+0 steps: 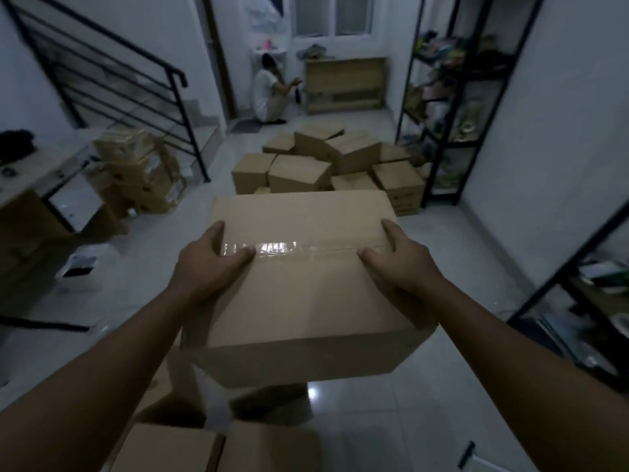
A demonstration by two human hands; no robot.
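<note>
A sealed brown cardboard box [303, 291] with clear tape along its top seam is held up in front of me above the floor. My left hand [207, 260] grips its left edge, thumb lying on the top across the tape and fingers wrapped over the side. At the right edge, my right hand [401, 264] holds the box the same way, thumb on top and fingers over the side. The underside of the box is hidden.
A heap of similar boxes [326, 165] lies on the white tiled floor ahead. More boxes [170, 444] sit near my feet. Black metal shelves [446, 97] line the right wall; a desk [37, 178] and stair railing [112, 80] stand left. A person [269, 93] crouches at the far end.
</note>
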